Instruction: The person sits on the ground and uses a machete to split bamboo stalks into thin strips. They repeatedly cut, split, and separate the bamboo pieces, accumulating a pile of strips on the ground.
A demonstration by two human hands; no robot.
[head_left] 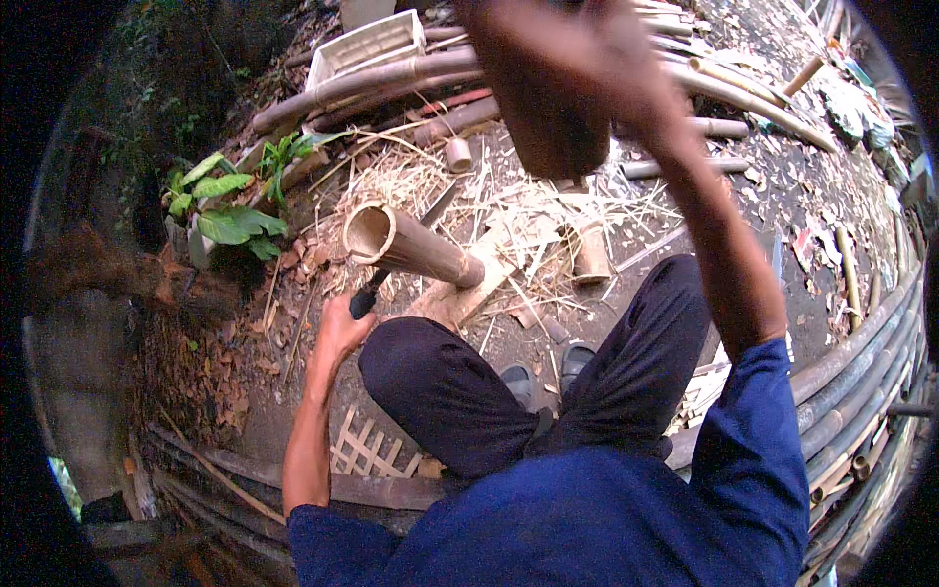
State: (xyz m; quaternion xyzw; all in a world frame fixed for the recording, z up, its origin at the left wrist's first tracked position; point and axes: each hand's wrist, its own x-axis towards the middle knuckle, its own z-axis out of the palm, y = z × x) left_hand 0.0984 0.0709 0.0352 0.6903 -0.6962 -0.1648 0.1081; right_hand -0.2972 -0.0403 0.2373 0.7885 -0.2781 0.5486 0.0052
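Low on the left, my left hand (342,328) is closed round the black handle of a long knife (439,205). A bamboo section (430,251) hides the middle of the blade, whose end shows beyond it. The bamboo's cut, hollow end faces up and left; its other end meets a pale wooden board (494,272). Raised high at the top, my right hand (597,44) is smeared by motion, with a thick dark brown block (559,132), seemingly wood, in its grip. The block hangs over the far ground, apart from the bamboo section.
Pale bamboo strips and shavings (391,181) litter the ground ahead. Shorter bamboo pieces (591,256) lie among them. Long bamboo poles (391,80) and a white crate (367,49) are at the back. More poles (851,401) are stacked right. A leafy plant (230,223) grows left.
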